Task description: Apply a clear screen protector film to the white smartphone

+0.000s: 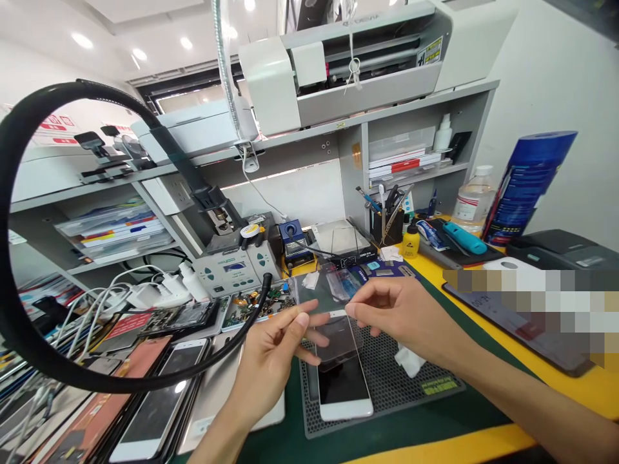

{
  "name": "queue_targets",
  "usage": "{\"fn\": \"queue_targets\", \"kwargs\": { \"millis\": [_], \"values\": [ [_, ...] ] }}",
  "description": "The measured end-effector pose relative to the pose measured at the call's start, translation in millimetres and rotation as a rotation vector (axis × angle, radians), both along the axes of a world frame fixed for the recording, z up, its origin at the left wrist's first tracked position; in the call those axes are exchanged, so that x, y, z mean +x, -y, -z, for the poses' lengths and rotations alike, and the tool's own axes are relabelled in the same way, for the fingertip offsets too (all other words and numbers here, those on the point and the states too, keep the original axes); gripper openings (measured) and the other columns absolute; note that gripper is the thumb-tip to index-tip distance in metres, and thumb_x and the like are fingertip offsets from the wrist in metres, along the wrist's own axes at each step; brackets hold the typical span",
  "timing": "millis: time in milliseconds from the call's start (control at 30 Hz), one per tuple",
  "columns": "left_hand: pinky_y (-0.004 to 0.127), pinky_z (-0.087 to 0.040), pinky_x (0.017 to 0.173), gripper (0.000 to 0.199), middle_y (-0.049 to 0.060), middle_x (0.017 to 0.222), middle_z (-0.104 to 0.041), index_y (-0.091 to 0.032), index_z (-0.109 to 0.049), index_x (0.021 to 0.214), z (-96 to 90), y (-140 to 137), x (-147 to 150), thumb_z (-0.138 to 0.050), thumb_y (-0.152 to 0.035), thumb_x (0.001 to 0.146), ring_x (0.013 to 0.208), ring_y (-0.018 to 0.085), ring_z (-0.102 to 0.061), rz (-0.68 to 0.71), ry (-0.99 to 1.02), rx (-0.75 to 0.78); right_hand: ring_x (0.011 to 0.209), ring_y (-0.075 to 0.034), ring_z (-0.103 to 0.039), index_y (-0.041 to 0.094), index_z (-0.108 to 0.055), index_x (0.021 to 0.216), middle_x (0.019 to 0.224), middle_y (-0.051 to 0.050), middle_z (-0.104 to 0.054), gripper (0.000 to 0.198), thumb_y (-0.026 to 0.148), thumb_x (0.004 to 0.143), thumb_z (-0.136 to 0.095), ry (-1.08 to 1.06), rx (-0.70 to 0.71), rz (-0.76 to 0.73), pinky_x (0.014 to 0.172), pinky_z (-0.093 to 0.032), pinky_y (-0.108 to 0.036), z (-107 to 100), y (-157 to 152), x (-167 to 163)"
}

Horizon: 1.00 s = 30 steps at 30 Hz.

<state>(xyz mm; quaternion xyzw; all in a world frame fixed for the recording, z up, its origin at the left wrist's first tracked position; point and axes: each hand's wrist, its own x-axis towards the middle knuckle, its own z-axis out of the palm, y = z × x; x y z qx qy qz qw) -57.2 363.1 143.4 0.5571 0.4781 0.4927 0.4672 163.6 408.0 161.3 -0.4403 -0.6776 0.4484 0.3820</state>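
A clear screen protector (341, 351) hangs tilted over a white phone (345, 410) with a dark screen. My right hand (399, 316) pinches near the protector's upper corner, thumb and index finger together. At the protector's left edge is my left hand (273, 357), its fingers spread and partly seen through the clear sheet. Whether those fingers touch the sheet I cannot tell. The phone lies face up on a dark perforated pad (387, 386). A crumpled white wipe (410, 359) lies on the pad, below my right wrist.
Stacked phones (159, 399) fill the left side, under a black flexible hose (7, 258). Behind them stand a parts tray (258, 303) and a grey soldering station (236, 267). A yellow bottle (411, 241) and a tool holder (387, 222) are at the back right.
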Motion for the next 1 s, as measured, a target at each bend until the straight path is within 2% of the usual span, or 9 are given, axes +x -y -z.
{"fn": "queue_targets", "kwargs": {
  "millis": [233, 367, 667, 1000],
  "values": [
    [0.030, -0.069, 0.062, 0.041, 0.013, 0.112, -0.081, -0.015, -0.073, 0.125, -0.5, 0.2, -0.6, -0.067, -0.044, 0.096, 0.082, 0.022, -0.077, 0.055, 0.038, 0.007, 0.057, -0.014, -0.064, 0.020, -0.074, 0.074, 0.073, -0.001, -0.072, 0.020, 0.039, 0.080, -0.079, -0.046, -0.100, -0.015, 0.060, -0.052, -0.026, -1.4, -1.6, 3.4],
    [0.029, -0.068, 0.062, 0.039, 0.013, 0.112, -0.081, -0.015, -0.073, 0.124, 0.3, 0.3, -1.9, -0.065, -0.042, 0.098, 0.082, 0.021, -0.077, 0.086, 0.065, -0.006, 0.057, -0.015, -0.066, 0.021, -0.075, 0.076, 0.076, -0.001, -0.074, 0.023, 0.043, 0.081, -0.078, -0.038, -0.103, -0.017, 0.062, -0.051, -0.029, 0.8, -2.7, 5.2],
    [0.034, -0.070, 0.062, 0.039, 0.014, 0.115, -0.079, -0.015, -0.073, 0.125, 0.9, -0.2, -1.5, -0.064, -0.042, 0.098, 0.085, 0.023, -0.076, 0.094, 0.083, -0.019, 0.059, -0.017, -0.069, 0.021, -0.075, 0.078, 0.078, -0.001, -0.075, 0.022, 0.042, 0.084, -0.076, -0.008, -0.099, -0.026, 0.064, -0.053, -0.029, 1.3, -3.5, 4.6],
    [0.030, -0.069, 0.062, 0.040, 0.015, 0.112, -0.080, -0.011, -0.074, 0.122, -1.4, 0.5, -1.3, -0.066, -0.042, 0.097, 0.080, 0.022, -0.077, 0.087, 0.079, -0.021, 0.058, -0.016, -0.070, 0.020, -0.075, 0.083, 0.076, -0.001, -0.075, 0.017, 0.037, 0.083, -0.077, -0.014, -0.129, -0.019, 0.062, -0.053, -0.027, 0.4, -3.6, 4.1]
  ]
}}
